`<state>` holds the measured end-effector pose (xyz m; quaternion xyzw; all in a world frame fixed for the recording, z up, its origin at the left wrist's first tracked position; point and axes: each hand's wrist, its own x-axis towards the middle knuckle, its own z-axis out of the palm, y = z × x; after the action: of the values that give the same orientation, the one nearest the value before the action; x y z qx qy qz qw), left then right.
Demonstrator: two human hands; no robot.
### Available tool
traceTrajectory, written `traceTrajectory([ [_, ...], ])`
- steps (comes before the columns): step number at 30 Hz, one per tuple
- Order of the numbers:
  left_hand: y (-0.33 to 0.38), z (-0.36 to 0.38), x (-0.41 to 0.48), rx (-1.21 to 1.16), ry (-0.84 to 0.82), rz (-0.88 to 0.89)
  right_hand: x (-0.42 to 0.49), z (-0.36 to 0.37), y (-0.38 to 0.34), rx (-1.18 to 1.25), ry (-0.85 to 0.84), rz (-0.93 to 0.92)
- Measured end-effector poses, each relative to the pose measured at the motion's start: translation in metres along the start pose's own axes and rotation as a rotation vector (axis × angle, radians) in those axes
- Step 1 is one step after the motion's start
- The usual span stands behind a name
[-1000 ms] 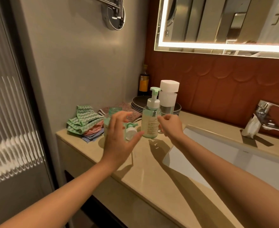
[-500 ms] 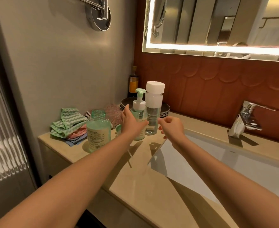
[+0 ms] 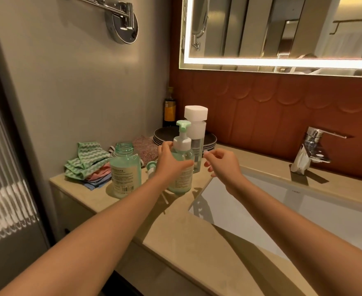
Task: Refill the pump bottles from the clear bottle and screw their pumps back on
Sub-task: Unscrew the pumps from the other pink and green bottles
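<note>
Left hand [image 3: 169, 162]: I grip the pump bottle [image 3: 182, 178].
Right hand [image 3: 223, 165]: loosely curled, empty.
Behind fingertips [image 3: 165, 147]: clear bottle [image 3: 196, 133].
Left of knuckles: open bottle [image 3: 125, 169].

Translucent green plastic pump bottle [image 3: 181, 167], glossy chrome faucet [image 3: 313, 146], polished beige stone counter [image 3: 197, 242], woven cloths [image 3: 86, 163].
</note>
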<state>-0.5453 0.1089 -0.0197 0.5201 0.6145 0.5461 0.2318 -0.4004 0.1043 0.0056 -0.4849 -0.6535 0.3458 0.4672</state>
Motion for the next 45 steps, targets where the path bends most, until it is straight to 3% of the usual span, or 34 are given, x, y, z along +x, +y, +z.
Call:
traceTrajectory([
  [7,-0.005,-0.022,-0.054,-0.132,-0.104,0.017,-0.016,0.008,-0.027,-0.098,-0.031,-0.223],
  [16,-0.016,-0.026,-0.074,-0.126,-0.112,-0.044,-0.027,0.032,-0.049,-0.292,-0.054,-0.189],
  [23,-0.017,-0.024,-0.078,0.001,-0.068,-0.027,-0.034,0.022,-0.053,-0.012,-0.287,-0.113],
  [29,-0.016,-0.026,-0.077,0.13,-0.044,-0.02,-0.033,0.026,-0.051,-0.283,-0.052,-0.221],
  [36,-0.016,-0.027,-0.077,0.19,-0.041,-0.008,-0.036,0.023,-0.045,-0.035,-0.188,-0.152],
  [42,-0.018,-0.027,-0.077,0.203,-0.032,0.0,-0.036,0.029,-0.045,-0.181,-0.009,-0.17],
  [45,-0.019,-0.027,-0.076,0.225,-0.02,0.001,-0.036,0.03,-0.046,-0.129,-0.041,-0.152],
])
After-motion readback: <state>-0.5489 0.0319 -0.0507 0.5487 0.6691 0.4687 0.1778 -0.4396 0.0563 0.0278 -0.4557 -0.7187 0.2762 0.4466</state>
